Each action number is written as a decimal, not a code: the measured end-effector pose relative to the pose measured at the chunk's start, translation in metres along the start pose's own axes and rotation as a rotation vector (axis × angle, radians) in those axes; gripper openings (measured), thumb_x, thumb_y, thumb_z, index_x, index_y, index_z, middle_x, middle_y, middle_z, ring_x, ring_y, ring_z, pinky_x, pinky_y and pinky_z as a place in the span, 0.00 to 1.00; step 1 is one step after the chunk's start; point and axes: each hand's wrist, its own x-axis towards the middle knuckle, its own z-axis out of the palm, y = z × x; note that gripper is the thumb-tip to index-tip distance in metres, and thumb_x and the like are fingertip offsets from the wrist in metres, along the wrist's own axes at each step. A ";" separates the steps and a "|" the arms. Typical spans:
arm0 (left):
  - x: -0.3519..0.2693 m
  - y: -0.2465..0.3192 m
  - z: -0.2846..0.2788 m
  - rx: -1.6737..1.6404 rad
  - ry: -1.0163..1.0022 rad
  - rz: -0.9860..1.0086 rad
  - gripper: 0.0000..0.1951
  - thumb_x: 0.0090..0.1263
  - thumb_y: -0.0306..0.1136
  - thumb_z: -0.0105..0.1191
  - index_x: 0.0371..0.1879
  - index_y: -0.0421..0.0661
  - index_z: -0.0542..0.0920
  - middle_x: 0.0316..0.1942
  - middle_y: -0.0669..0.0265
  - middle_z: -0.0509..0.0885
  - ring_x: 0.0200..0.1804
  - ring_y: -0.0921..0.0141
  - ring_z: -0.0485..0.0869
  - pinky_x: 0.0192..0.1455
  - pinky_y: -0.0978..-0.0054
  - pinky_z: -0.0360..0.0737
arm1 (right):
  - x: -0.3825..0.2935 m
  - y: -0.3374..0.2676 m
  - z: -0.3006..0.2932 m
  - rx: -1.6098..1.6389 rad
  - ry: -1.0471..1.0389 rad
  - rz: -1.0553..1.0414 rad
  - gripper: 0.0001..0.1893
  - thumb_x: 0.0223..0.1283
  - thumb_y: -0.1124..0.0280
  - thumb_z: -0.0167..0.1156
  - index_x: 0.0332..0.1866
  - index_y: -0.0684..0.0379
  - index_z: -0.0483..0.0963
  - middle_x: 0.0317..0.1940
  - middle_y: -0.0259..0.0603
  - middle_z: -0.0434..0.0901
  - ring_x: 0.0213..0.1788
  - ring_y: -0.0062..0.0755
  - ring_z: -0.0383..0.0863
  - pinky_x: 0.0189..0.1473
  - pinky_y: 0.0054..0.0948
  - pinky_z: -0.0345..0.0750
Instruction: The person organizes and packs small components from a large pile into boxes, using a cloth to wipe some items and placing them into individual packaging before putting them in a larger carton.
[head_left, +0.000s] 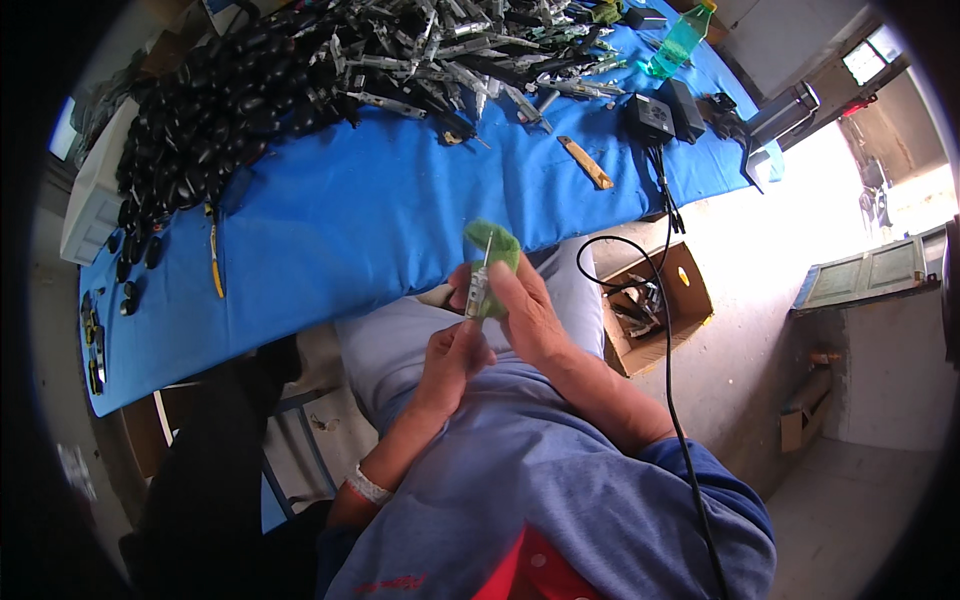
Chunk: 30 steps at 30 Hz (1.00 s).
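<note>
Over my lap, just off the table's near edge, my left hand (454, 356) grips the lower end of a small metal-and-clear-plastic mechanism (477, 291) with a thin shaft pointing up. My right hand (525, 307) holds a green cloth (495, 247) behind and around that part, its thumb beside the shaft. The fingertips behind the cloth are partly hidden. On the blue-covered table (337, 217) lies a large heap of similar mechanisms (450, 60), with a pile of glossy black plastic housings (225, 112) to its left.
A yellow-handled tool (215, 255) and other small tools (94, 341) lie at left. Toward the right are a wooden strip (585, 162), black power adapters (652, 118) and a green bottle (681, 41). A black cable (667, 345) hangs past a cardboard box (686, 300) holding parts.
</note>
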 end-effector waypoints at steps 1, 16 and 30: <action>0.000 -0.002 0.000 -0.003 0.011 -0.003 0.25 0.81 0.50 0.42 0.22 0.47 0.75 0.19 0.74 0.74 0.23 0.83 0.67 0.27 0.82 0.64 | 0.002 -0.001 -0.002 -0.070 -0.016 -0.016 0.23 0.77 0.52 0.48 0.63 0.61 0.67 0.39 0.38 0.79 0.43 0.24 0.78 0.44 0.25 0.76; -0.003 0.003 0.003 -0.191 0.007 -0.106 0.27 0.76 0.60 0.44 0.24 0.47 0.70 0.21 0.68 0.71 0.28 0.72 0.76 0.37 0.74 0.75 | 0.014 0.019 -0.023 0.124 0.064 0.072 0.17 0.73 0.56 0.55 0.52 0.60 0.73 0.39 0.39 0.80 0.40 0.28 0.80 0.47 0.31 0.78; 0.011 -0.011 -0.001 -0.226 0.019 -0.125 0.28 0.76 0.63 0.42 0.22 0.51 0.66 0.21 0.73 0.67 0.25 0.75 0.70 0.39 0.73 0.74 | 0.010 -0.011 -0.028 -0.909 0.258 -0.451 0.19 0.75 0.62 0.45 0.58 0.65 0.75 0.42 0.43 0.78 0.40 0.33 0.77 0.43 0.29 0.74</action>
